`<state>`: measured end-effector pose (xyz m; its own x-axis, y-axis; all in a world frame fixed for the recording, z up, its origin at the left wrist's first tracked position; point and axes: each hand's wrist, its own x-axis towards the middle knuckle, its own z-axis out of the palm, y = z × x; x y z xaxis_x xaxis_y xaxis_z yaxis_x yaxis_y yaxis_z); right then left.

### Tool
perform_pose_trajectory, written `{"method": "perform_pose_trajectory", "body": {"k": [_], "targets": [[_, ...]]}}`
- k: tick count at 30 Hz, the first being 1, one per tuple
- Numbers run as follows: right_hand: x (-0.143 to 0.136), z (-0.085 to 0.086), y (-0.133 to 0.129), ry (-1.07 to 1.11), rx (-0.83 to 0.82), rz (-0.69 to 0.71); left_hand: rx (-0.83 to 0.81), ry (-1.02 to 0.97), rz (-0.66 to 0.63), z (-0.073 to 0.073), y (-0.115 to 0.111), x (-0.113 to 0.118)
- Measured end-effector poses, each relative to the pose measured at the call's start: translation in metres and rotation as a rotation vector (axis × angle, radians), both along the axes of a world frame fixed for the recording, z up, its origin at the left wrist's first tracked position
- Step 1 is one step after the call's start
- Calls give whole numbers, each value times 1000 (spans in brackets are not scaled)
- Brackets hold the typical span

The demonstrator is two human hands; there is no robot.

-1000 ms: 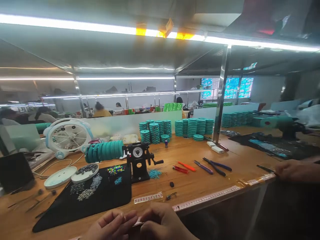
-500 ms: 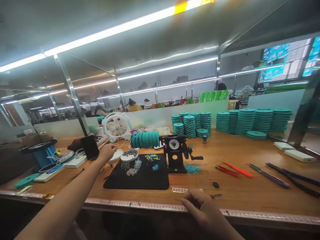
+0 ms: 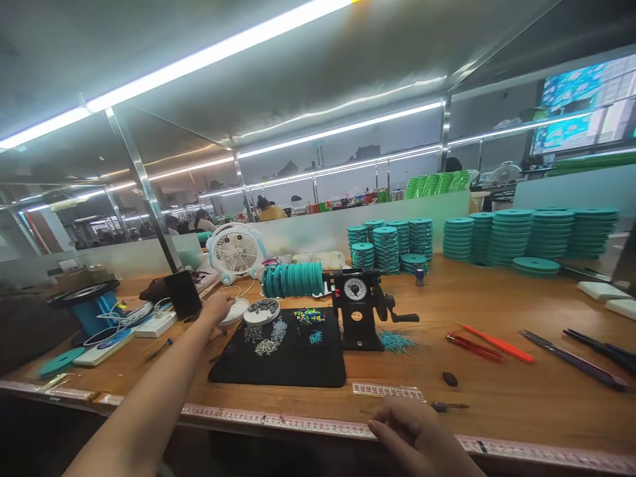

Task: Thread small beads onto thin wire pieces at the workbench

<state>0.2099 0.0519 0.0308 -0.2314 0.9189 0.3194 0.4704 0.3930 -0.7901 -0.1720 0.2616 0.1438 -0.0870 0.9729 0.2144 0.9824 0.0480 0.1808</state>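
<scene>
My left hand [image 3: 217, 309] reaches over the white lid [image 3: 235, 311], beside the white dish [image 3: 261, 311] of grey pieces. Its fingers are pressed together; what they hold, if anything, is too small to tell. My right hand [image 3: 405, 427] is over the table's front edge, near the measuring tape [image 3: 318, 423], fingers curled in a pinch around something I cannot make out. Small beads [image 3: 309, 316] and metal bits lie on the black mat [image 3: 278, 371]. Behind it, a black winding machine [image 3: 355, 318] with a dial and crank carries teal spools [image 3: 293, 279].
Stacks of teal spools [image 3: 514, 238] stand at the back right. Red tweezers [image 3: 474, 347], an orange tool [image 3: 501, 346] and pliers lie at the right. A white fan [image 3: 237, 252], a phone [image 3: 182, 295] and a blue wire spool [image 3: 92, 315] are at the left. People sit beyond the partition.
The view has shifted slightly, so the table items sit differently in the frame. My left hand is a little further over the lid. My right hand keeps its curled pose near the edge.
</scene>
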Motion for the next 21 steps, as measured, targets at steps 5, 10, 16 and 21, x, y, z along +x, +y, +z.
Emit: {"method": "perform_pose_trajectory", "body": {"k": [5, 10, 16, 21], "targets": [[-2, -3, 4, -48, 9, 10, -123, -41, -290, -12, -15, 50], [-1, 1, -1, -22, 38, 38, -174, -100, -482, -28, -27, 98], [-1, 4, -5, -23, 63, 18, -212, -98, -625, -35, -38, 136], [-2, 2, -3, -28, 114, 11, -217, -43, -620, -37, -40, 156]]}}
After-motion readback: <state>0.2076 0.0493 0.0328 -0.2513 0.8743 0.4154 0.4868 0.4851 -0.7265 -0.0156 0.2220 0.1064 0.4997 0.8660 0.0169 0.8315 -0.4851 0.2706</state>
